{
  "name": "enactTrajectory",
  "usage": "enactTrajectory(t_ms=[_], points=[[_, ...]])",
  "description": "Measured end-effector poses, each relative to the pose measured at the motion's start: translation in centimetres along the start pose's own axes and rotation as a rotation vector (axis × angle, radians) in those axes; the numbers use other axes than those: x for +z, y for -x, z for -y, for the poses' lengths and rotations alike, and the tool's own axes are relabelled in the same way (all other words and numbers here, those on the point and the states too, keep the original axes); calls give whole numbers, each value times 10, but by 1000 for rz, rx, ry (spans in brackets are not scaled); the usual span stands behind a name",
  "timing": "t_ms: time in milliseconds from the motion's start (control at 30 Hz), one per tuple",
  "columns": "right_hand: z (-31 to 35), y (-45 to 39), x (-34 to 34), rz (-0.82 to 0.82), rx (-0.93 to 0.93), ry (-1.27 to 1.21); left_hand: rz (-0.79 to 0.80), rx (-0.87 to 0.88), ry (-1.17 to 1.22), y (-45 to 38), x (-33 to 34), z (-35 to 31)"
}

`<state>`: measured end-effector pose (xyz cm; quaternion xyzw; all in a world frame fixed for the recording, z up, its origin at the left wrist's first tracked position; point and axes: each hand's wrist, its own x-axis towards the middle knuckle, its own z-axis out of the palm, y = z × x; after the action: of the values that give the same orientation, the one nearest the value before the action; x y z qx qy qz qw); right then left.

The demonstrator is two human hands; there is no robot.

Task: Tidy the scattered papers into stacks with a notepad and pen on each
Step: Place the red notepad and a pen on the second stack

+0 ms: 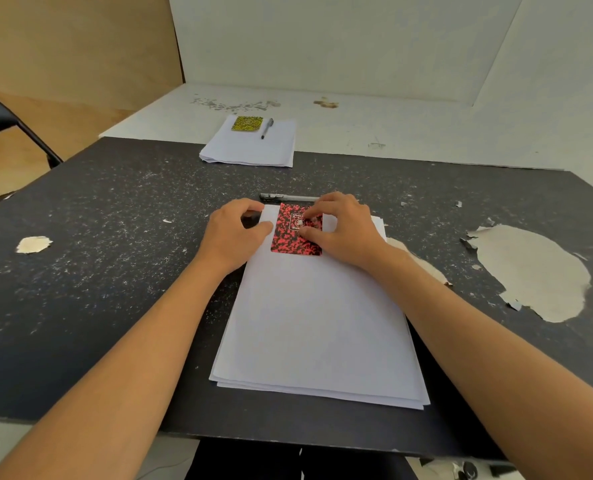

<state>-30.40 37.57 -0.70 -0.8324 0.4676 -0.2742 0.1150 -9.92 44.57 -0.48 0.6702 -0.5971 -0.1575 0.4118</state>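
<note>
The far stack of white papers (250, 147) looks finished (yellow speckled notepad (247, 123) and pen (267, 128) on top), while both hands, left hand (234, 233) and right hand (340, 230), fingers curled, settle the red-and-black speckled notepad (289, 237) on the near white paper stack (319, 327), its black pen (288, 196) waiting on the dark tabletop (115, 254).

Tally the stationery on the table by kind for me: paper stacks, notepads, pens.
Paper stacks: 2, the near stack and the far stack.
Notepads: 2, the red notepad on the near stack and the yellow notepad on the far stack.
Pens: 2, one pen on the far stack and one loose pen on the table beyond the near stack.
Total: 6
</note>
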Motion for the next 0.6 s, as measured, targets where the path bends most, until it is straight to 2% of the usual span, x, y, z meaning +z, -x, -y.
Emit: enactTrajectory(t_ms=[167,267,367,600], points=[[1,-6,-2,-70,11,-58,11,169,-125,4,5,2],[2,-24,-3,-104,69,6,31,275,-152,6,6,1],[3,-44,0,-59,125,67,85,306,-203,8,9,3],[-6,-63,0,-7,251,-63,101,314,-195,4,12,10]])
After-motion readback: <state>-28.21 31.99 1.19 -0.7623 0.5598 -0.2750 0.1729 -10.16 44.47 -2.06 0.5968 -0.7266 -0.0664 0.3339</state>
